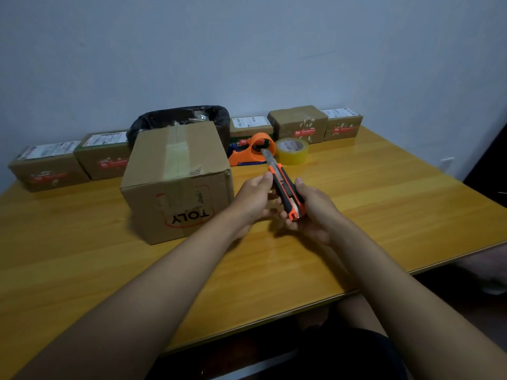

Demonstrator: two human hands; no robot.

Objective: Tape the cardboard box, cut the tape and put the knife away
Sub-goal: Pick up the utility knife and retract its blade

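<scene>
A brown cardboard box (175, 176) with clear tape along its top seam stands on the wooden table (384, 204), left of centre. Just right of it, above the table, I hold an orange and black utility knife (285, 187) in both hands, its metal blade pushed out and pointing away from me. My right hand (312, 212) grips the handle from below and the right. My left hand (255, 198) holds the knife's left side, thumb near the blade end. Behind the blade tip sit an orange tape dispenser (252, 150) and a roll of clear tape (292, 150).
Several small taped parcels (299, 123) line the table's far edge along the wall. A bin with a black bag (181, 116) stands behind the box. The table's near edge runs diagonally at the lower right, with dark floor beyond.
</scene>
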